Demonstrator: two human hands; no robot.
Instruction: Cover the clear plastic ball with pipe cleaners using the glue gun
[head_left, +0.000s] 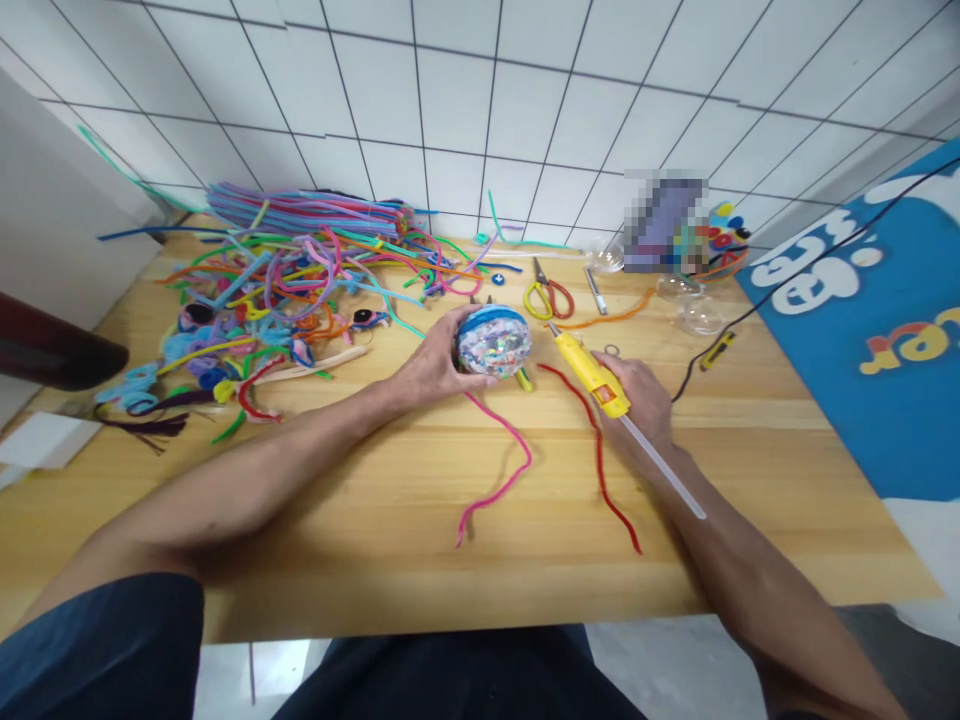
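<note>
My left hand [435, 360] is wrapped round a clear ball [493, 345] with colourful bits inside and a blue pipe cleaner band across its top. In my right hand [641, 400] is a yellow hot glue gun [592, 375], its nozzle pointing up and left, close to the ball's right side. A clear glue stick [664, 468] sticks out of the gun's back end. A pink pipe cleaner [521, 450] trails over the table below the ball. To its right lies a red pipe cleaner [600, 460], partly under the gun hand.
Tangled pipe cleaners and small crafted pieces [247, 320] cover the table's left side, with a bundle [307, 210] behind. Scissors [547, 295], a silver pen-like tool [596, 290] and clear plastic shells [701, 312] lie at the back. A black cord [757, 310] runs off right, past a yellow cutter [718, 351].
</note>
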